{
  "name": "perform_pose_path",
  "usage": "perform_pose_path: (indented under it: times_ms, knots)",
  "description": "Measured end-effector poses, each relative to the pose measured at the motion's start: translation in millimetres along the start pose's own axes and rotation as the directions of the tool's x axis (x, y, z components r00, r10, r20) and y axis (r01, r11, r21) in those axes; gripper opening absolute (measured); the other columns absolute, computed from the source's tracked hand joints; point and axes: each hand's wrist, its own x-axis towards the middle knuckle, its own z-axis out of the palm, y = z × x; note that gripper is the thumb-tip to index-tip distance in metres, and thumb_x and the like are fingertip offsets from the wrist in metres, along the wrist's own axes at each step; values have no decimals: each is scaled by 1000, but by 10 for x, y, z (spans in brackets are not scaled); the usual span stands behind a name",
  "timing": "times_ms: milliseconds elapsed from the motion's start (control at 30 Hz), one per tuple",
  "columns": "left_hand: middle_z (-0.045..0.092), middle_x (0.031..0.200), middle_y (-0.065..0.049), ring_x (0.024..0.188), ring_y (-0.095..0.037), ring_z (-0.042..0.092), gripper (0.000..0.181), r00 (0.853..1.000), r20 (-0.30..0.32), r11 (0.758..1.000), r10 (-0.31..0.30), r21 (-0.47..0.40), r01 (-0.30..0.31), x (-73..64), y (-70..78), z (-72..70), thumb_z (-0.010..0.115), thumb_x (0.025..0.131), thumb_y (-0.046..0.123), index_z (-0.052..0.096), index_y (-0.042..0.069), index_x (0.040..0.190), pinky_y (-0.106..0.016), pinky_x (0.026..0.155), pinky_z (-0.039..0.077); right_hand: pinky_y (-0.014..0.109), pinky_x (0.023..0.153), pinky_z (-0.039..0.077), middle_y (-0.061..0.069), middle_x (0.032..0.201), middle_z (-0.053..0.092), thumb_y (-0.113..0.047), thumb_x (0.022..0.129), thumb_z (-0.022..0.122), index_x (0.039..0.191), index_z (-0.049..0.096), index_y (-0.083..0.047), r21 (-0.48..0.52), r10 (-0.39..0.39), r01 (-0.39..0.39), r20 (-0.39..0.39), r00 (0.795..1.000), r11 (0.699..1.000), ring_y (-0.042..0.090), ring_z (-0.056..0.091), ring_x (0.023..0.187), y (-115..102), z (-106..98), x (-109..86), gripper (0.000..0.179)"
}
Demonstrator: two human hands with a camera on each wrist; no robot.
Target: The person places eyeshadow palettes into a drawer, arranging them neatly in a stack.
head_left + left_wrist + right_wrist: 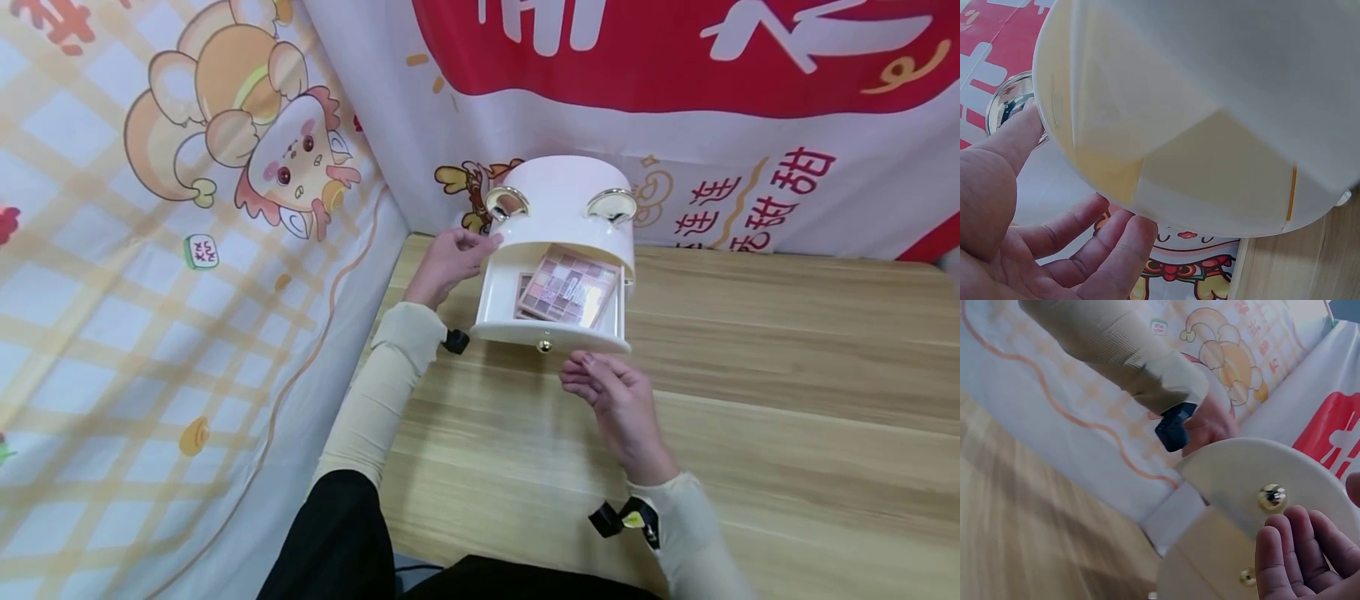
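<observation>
A white rounded storage box [566,187] stands at the back of the table, its drawer [498,331] pulled out. Inside the drawer lies a pinkish makeup palette [570,287] with a grid of squares, on top of a second one mostly hidden under it. My left hand [450,265] touches the box's left side; in the left wrist view its thumb and fingertips [1125,219] are at the curved edge. My right hand [611,392] is just in front of the drawer, fingers loosely bent and holding nothing. Close to its fingertips is the drawer's gold knob [1272,497].
Two gold-rimmed round fittings [611,205] sit on the upper part of the box. A second gold knob [1247,577] shows in the right wrist view. Printed cloth [187,333] hangs on the left and behind the wooden table [787,350].
</observation>
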Motion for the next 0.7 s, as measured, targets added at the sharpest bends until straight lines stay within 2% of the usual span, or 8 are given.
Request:
perform_pose_path:
  times_ms: [133, 233, 500, 700]
  knots:
    - [60, 116, -9, 105, -24, 61, 68, 1000, -3, 1000, 0, -5, -1, 5, -9, 0, 80, 75, 62, 62, 11, 116, -34, 91, 56, 40, 91, 57, 17, 103, 72, -12, 102, 61, 106, 71, -1, 18, 145, -144, -41, 989, 989, 26, 71, 92, 76, 0, 45, 15]
    - [59, 117, -9, 105, -24, 61, 68, 1000, -3, 1000, 1, -13, -1, 9, -14, -2, 81, 75, 62, 62, 11, 116, -39, 96, 55, 40, 93, 57, 17, 105, 71, -11, 102, 60, 107, 71, -1, 35, 208, -206, -62, 976, 978, 27, 70, 95, 120, 3, 90, 16]
    - [60, 117, -7, 104, -22, 62, 70, 1000, -8, 1000, -6, 1, 6, 29, -12, 2, 80, 74, 64, 62, 12, 117, -35, 92, 56, 40, 94, 56, 15, 104, 71, -11, 102, 60, 105, 71, -4, 71, 303, -298, -91, 949, 952, 29, 69, 101, 186, 75, 192, 13]
    - [60, 117, -7, 105, -22, 62, 71, 1000, -9, 1000, -11, 4, 11, 44, -15, 6, 80, 74, 64, 62, 12, 118, -35, 93, 56, 39, 93, 57, 15, 101, 73, -10, 102, 60, 106, 70, -2, 106, 339, -331, -75, 938, 938, 26, 71, 95, 214, 137, 228, 13]
